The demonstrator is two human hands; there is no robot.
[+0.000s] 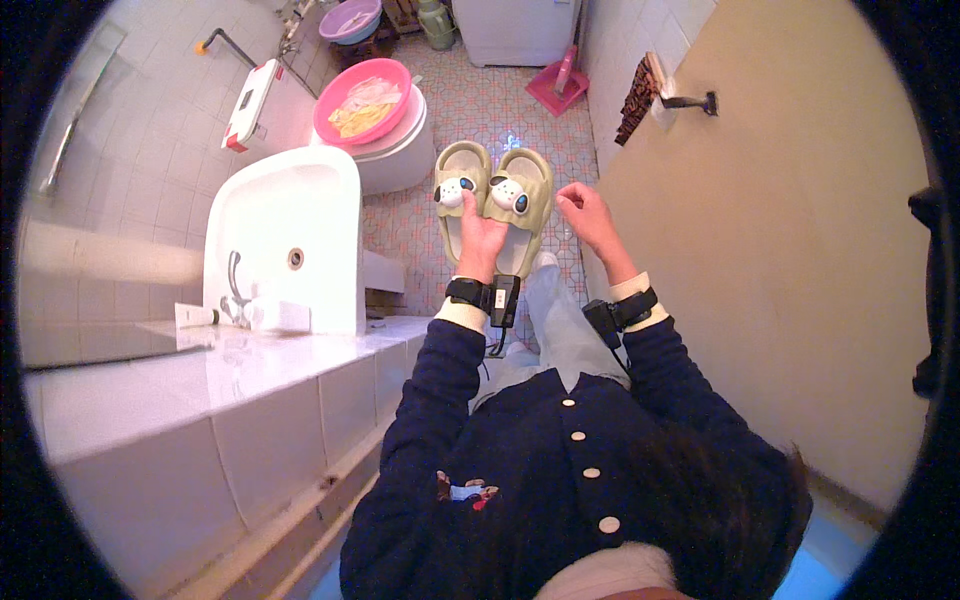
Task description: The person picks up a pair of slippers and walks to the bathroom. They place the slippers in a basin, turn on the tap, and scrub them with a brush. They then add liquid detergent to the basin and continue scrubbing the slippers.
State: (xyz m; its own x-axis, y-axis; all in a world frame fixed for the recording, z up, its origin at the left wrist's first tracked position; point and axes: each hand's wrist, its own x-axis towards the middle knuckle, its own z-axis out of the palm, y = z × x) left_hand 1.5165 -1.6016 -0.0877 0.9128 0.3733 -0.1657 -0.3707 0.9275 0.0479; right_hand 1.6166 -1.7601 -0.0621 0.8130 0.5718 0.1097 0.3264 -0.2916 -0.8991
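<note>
In front of the person's body, the left hand (482, 243) is clamped on the slippers (522, 225), its thumb by the left ornament and its fingers mostly hidden. The pair sits side by side, toe ends pointing away, held above the floor (490, 112). Both are pale olive green, with thick, softly wavy straps, rounded open toes and lighter insoles; each strap carries a white, puppy-like face with dark ears, a patch of blue showing on each. Just beside the right slipper, apart from it, the right hand (590, 216) holds nothing, fingers curled; I cannot tell whether thumb and fingertips meet. To the left stands the sink (347, 215), its curved rim well apart from the slippers, with the tiled ledge (300, 368) running nearer the body. On the right, the tan door (800, 240) leans in, its handle (690, 102) jutting inward. Between them runs a strip of patterned floor, bounded farther off by the white bin (400, 165) under a pink basin (323, 112) and by the dustpan (550, 92).
</note>
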